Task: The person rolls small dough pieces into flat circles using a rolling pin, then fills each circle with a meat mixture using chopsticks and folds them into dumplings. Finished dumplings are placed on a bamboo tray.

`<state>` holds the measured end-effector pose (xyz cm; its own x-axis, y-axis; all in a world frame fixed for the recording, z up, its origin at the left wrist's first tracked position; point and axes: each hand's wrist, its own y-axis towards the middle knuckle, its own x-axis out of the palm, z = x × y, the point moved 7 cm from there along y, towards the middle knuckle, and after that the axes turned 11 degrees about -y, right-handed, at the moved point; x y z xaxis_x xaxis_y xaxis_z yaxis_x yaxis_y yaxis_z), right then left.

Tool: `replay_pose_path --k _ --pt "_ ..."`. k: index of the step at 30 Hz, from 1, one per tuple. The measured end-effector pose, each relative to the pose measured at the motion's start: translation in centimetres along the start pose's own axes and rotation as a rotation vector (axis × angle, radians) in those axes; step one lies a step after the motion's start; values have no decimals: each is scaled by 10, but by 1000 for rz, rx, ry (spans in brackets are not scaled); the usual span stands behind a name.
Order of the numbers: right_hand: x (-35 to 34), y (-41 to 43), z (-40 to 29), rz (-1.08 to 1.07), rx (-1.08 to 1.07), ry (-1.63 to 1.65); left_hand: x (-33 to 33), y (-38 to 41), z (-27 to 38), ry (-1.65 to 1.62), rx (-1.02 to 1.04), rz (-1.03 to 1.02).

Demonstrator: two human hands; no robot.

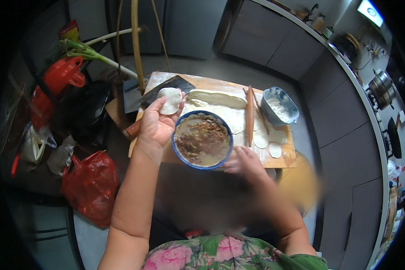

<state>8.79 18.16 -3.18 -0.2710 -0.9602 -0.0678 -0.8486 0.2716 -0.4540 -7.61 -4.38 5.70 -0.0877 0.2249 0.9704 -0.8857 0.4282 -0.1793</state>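
Note:
My left hand (160,126) holds a round dough wrapper (170,101) between thumb and fingers, above the left part of a floured wooden board (283,161). Between my hands, a blue-rimmed bowl (202,140) of chopped brownish filling overlaps the board's front edge. My right hand (244,162) is blurred at the bowl's right rim; whether it grips the rim is unclear. Behind the bowl lies a long roll of dough (217,98), with a cleaver (168,88) to its left. A wooden rolling pin (249,116) and several flat wrappers (260,139) lie to the right.
A blue-grey tub of flour (279,106) stands at the board's right edge. Red plastic bags (89,189) and a large scallion (98,57) are on the left. A round wooden stool (300,182) sits below right. Grey cabinets (341,135) line the right side.

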Motion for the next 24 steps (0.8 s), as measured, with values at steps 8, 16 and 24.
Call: replay_pose_path --k 8,16,24 --pt "-148 44 -58 827 -296 -1322 5 0 -9 -4 -19 -66" --pt "-156 79 -54 799 -72 -1399 5 0 -8 -2 20 -5" --pt "-176 80 -40 868 -248 -1330 -10 10 -7 14 13 17"
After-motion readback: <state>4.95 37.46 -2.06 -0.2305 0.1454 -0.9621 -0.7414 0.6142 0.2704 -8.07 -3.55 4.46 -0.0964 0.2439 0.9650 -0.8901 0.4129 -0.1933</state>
